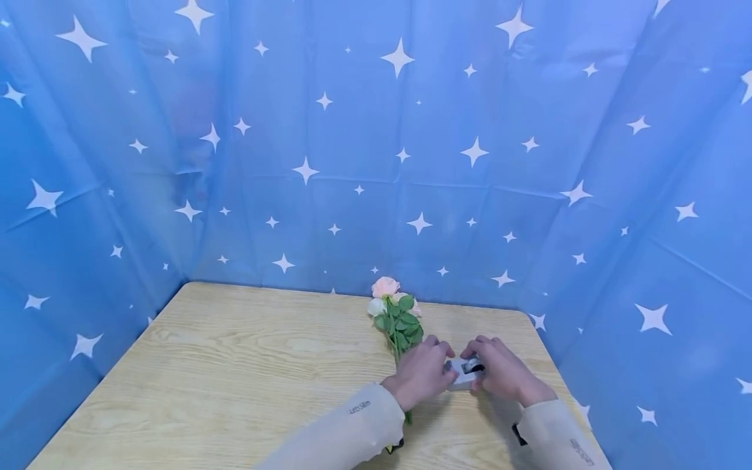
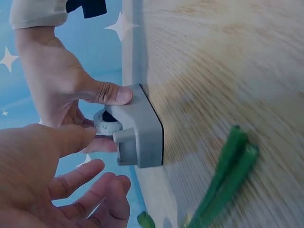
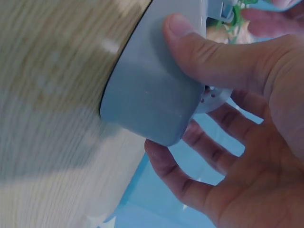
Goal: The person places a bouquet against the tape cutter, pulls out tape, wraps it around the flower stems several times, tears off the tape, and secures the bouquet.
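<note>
A grey tape dispenser [image 1: 461, 382] stands on the table at the right, a roll of clear tape [image 2: 108, 126] set in its top. My right hand [image 1: 504, 371] grips the dispenser, the thumb against one side in the right wrist view and fingertips at its end and far side. At the dispenser's other end is my left hand [image 1: 424, 371]. In the left wrist view its thumb reaches to the tape roll, while the other fingers are spread apart from the thumb and loosely bent. The left forearm partly covers flower stems [image 2: 223, 175] lying below it.
Pink and white roses [image 1: 385, 287] with green leaves [image 1: 405, 323] lie on the wooden table [image 1: 247, 365], their heads toward the back edge. A blue curtain [image 1: 352, 130] with white stars surrounds the table's back and sides.
</note>
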Demonstrator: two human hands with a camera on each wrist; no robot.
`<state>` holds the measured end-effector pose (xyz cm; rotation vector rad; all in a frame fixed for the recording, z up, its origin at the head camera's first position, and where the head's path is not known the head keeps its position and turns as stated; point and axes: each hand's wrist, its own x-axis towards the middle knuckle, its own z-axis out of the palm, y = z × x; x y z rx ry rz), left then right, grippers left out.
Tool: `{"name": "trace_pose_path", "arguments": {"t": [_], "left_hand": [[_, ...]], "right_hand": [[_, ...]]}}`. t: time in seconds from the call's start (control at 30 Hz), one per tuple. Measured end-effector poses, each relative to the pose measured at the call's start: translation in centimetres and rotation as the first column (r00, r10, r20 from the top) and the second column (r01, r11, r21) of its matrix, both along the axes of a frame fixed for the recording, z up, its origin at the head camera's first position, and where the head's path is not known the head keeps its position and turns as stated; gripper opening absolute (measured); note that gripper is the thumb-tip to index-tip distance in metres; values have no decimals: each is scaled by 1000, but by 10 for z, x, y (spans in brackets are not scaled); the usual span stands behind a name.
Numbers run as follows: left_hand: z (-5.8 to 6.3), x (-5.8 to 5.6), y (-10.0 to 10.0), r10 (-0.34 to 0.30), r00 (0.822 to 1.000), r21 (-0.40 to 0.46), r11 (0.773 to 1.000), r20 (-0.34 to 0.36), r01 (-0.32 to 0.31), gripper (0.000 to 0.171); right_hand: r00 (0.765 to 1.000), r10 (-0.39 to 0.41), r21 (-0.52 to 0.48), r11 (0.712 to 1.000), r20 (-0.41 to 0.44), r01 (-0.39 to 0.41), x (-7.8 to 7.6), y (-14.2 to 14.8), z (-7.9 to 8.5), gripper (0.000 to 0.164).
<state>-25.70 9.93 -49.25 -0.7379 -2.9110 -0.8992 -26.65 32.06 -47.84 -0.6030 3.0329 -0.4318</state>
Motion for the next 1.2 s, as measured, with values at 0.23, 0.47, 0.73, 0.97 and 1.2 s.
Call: {"name": "trace_pose_path", "arguments": {"t": [0.23, 0.47, 0.73, 0.97, 1.2], "left_hand": [[-4, -5, 12, -27, 1000, -29, 999, -14, 27, 30], [-5, -11, 14, -11, 1000, -25, 1000, 22, 12, 22], [-3, -6, 19, 22, 996, -22, 1000, 82, -21, 16], [-1, -5, 22, 29, 996, -42, 999, 81, -25, 14], [1, -3, 24, 52, 995, -48, 998, 79, -49, 16]], "right_hand": [[998, 24, -11, 1000, -60, -25, -1, 0, -5, 54], [996, 20, -9, 1000, -88, -21, -2, -2, -5, 55], [998, 11, -3, 1000, -64, -11, 2, -4, -3, 54], [996, 22, 17, 1000, -87, -21, 0, -3, -5, 53], [996, 27, 33, 999, -90, -24, 2, -5, -3, 53]]}}
